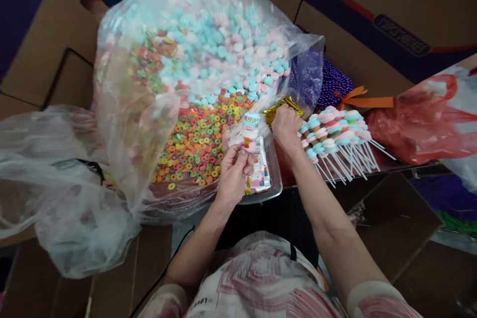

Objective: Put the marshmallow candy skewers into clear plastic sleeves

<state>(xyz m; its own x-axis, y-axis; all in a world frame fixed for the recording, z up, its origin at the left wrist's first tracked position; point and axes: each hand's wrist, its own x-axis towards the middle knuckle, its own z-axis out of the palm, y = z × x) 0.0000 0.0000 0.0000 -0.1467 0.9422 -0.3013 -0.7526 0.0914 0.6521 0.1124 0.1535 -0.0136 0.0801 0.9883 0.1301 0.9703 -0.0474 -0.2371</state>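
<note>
My left hand [234, 175] is closed round the stick of a candy skewer [250, 132], a stack of pastel marshmallows and rings wrapped in clear film, held upright. My right hand [286, 126] is curled at a bundle of gold twist ties [283, 106] just right of the skewer; what its fingers hold is hidden. Under both hands sits a clear plastic tray [274, 186] with printed wrappers in it. A pile of finished skewers [335, 134] lies to the right of my right hand, sticks pointing right and down.
A big clear bag [156, 84] holds pastel marshmallows [231, 44] and coloured ring candies [194, 144]. Crumpled clear bags [55, 184] lie at left, a red bag [421, 119] at right, purple beads [335, 82] behind the skewers. Cardboard boxes [37, 49] surround everything.
</note>
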